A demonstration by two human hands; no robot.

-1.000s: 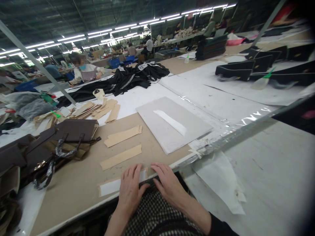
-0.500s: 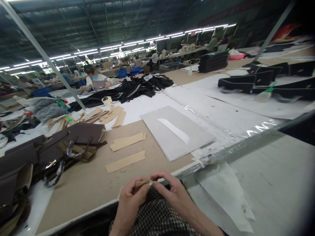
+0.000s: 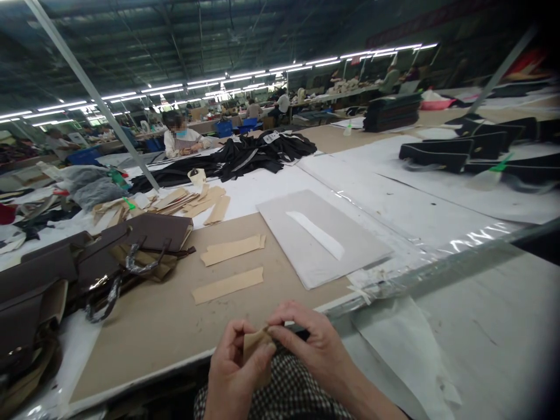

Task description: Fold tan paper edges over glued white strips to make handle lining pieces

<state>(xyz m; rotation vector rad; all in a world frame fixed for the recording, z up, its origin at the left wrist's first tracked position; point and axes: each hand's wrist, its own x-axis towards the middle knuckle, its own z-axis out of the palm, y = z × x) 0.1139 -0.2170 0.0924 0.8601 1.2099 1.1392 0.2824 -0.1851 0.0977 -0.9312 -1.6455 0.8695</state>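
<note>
A small tan piece of material is held over my checked lap, close to the table's front edge. My left hand is closed on it, thumb on top and fingers curled behind. At its upper right corner, my right hand pinches the same piece between thumb and forefinger. Just beyond my hands, a flat tan strip lies on the brown board. Behind that one are further tan strips, overlapping at their right end.
Dark brown handbags crowd the left side. A grey board bearing a white curved strip lies to the right of the tan strips. Farther back are loose tan pieces, a heap of black pieces and a seated person.
The tan piece now shows more of its face, turned up between my hands. My right fingertips have closed onto its edge. The whole view has shifted slightly.
</note>
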